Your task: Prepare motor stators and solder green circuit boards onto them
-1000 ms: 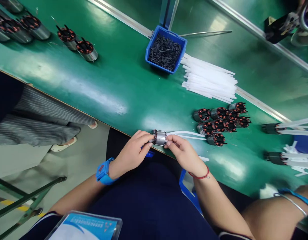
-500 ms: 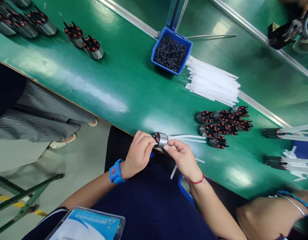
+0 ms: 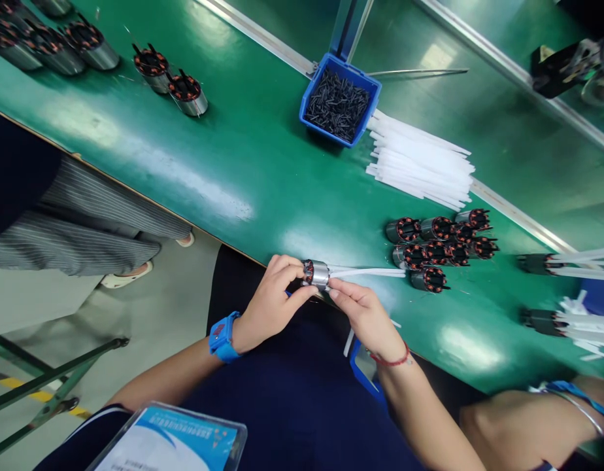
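Note:
A motor stator [image 3: 318,273], a silver cylinder with copper windings and black inserts, lies sideways at the table's front edge. My left hand [image 3: 268,302] is closed around its left end, with the thumb below and the fingers above. At the stator's right end, the thumb and forefinger of my right hand [image 3: 365,317] pinch close to its rim, seemingly on a white strip; the fingers hide most of it. Long white strips [image 3: 375,272] extend rightward from the stator. Another white strip's end [image 3: 348,342] shows below my right hand.
A blue bin [image 3: 337,98] of small black pieces stands at the back, near a pile of white strips [image 3: 422,160]. More stators [image 3: 429,279] stand grouped at right and others [image 3: 187,95] at back left. A co-worker's arm [image 3: 532,415] is at lower right.
My left fingers have moved from pinching at the stator's left end to wrapping around it. My right hand has shifted slightly right and down, and the white strips lie closer together.

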`<act>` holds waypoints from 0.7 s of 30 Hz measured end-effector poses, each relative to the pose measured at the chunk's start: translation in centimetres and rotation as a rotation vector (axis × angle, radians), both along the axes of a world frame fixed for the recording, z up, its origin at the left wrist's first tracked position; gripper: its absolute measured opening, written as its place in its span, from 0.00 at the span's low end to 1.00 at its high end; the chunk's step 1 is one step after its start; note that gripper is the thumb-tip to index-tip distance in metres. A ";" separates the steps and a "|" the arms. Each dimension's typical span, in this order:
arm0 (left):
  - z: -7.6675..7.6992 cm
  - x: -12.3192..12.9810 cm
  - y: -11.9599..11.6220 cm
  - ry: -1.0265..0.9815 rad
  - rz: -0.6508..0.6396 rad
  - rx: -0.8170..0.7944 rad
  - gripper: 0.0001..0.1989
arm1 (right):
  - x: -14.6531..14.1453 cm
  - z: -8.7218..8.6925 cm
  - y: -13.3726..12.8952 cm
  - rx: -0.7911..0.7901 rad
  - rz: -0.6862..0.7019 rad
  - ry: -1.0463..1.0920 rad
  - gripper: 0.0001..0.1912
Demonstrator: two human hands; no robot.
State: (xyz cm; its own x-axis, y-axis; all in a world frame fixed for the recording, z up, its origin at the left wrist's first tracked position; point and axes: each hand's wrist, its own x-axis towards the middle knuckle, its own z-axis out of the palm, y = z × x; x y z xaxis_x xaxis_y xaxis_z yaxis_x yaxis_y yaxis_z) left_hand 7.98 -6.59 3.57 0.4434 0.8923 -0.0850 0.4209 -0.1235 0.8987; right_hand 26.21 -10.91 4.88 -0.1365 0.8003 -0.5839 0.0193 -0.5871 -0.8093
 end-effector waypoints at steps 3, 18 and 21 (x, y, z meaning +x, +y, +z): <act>0.0 -0.1 -0.1 0.001 -0.017 0.001 0.02 | 0.6 -0.4 -0.1 -0.057 -0.004 0.048 0.15; 0.6 1.6 3.0 -0.803 0.318 -0.693 0.14 | 1.7 0.4 -3.8 0.549 -0.365 -0.549 0.17; 1.5 4.5 0.9 -0.773 0.036 -1.005 0.14 | 1.8 0.2 -4.0 0.518 -0.105 -0.471 0.29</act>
